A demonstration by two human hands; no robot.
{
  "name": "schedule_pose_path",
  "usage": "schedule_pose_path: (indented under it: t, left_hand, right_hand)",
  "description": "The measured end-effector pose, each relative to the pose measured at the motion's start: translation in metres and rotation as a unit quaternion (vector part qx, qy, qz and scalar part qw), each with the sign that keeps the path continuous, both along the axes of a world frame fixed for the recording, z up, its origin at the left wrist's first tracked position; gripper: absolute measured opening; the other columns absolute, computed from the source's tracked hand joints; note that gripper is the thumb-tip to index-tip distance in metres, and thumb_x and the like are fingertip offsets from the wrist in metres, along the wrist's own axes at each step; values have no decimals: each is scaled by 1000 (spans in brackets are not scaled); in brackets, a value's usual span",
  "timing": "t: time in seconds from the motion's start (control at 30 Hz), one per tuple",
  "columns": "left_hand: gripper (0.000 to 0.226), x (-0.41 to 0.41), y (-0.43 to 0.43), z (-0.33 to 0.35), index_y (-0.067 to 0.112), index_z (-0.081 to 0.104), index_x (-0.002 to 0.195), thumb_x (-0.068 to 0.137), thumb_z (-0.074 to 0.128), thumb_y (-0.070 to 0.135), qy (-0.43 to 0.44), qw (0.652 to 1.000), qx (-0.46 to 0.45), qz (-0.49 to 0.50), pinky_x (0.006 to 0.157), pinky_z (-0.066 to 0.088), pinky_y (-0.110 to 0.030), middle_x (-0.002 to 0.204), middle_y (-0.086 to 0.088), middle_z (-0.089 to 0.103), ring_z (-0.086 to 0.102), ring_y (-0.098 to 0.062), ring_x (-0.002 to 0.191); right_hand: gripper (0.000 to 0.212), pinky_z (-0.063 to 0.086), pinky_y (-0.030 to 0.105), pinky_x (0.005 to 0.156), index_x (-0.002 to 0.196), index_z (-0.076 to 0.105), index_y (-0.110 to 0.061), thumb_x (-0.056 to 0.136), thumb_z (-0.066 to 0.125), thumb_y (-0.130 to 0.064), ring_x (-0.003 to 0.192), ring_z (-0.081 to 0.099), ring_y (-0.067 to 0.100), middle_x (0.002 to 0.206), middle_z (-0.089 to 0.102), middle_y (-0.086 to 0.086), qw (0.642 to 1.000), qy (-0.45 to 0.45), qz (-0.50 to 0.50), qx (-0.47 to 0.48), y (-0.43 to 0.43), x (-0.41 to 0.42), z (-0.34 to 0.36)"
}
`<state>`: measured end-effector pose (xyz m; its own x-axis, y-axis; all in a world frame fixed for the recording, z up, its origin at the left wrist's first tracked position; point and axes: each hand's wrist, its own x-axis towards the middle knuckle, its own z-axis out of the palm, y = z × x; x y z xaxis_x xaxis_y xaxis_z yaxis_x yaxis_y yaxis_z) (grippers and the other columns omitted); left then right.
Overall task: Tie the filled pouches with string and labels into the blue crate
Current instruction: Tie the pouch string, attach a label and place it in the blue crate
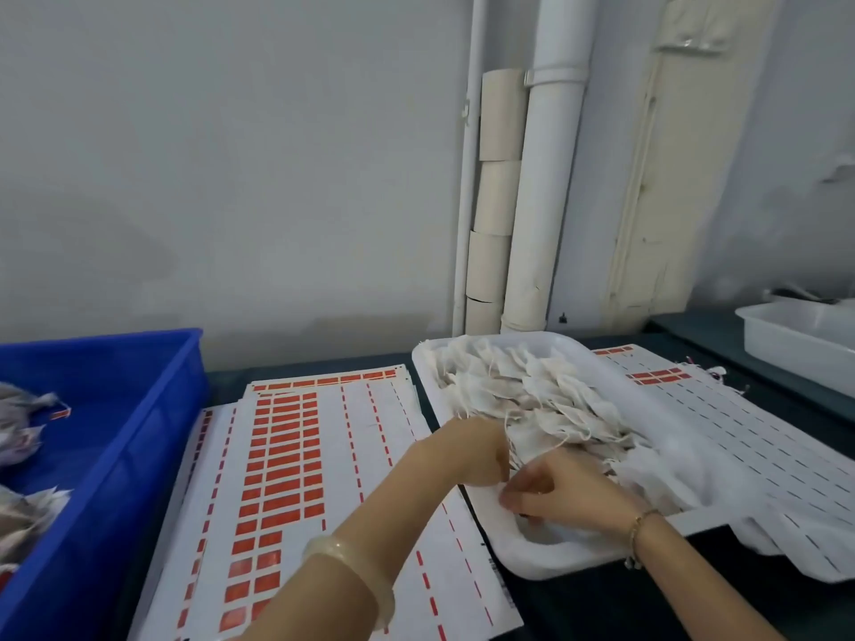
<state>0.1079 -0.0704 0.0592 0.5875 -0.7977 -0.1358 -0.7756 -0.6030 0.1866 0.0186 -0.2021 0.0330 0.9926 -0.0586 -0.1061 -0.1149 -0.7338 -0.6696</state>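
Filled pouches (532,400), pale and crumpled, lie heaped in a white tray (546,562) on a dark worktable, loose strings (455,409) trailing from the pile's edges. A person reaches into the near end of the heap with both hands. The left hand (476,455) curls its fingers into the pile's near-left edge; the right hand (560,495) sits just beside it, fingers bent inward low in the tray. Motion blur hides whether either hand actually has a pouch or a string in its grasp.

Sheets of red labels (287,455) lie spread between the tray and the blue crate (139,409), which stands at the far left holding a few tied bundles (23,423).

The pouches look light, soft and thin-walled, likely to sag and shift their contents when lifted. The gathered neck, where the string sits, seems the surest place to pinch one; pulling by the string alone risks dragging tangled neighbours out of the heap or straining the fabric.
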Motion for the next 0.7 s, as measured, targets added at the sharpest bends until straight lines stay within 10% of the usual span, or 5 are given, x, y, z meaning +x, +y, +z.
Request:
schedule_pose_path:
  t: [0.33, 0.7]
  left_hand:
    - [19, 2, 24, 14, 18, 71, 104, 90, 59, 23, -49, 986, -160, -13, 89, 48, -30, 109, 4, 68, 59, -15, 100]
    - [15, -2, 122, 18, 32, 69, 75, 84, 64, 44, 82, 857, -502, 78, 62, 48, -12, 70, 12, 66, 63, -3, 68]
  right_hand:
    - [18, 43, 10, 56, 72, 63, -33, 89, 62, -26, 59, 57, -5, 67, 63, -12, 982, -134, -80, -104, 7, 8, 14]
    - [8, 50, 13, 64, 89, 66, -18, 91, 59, -15, 72, 61, -1, 77, 65, -12, 934, -355, -28, 16, 94, 19, 53]
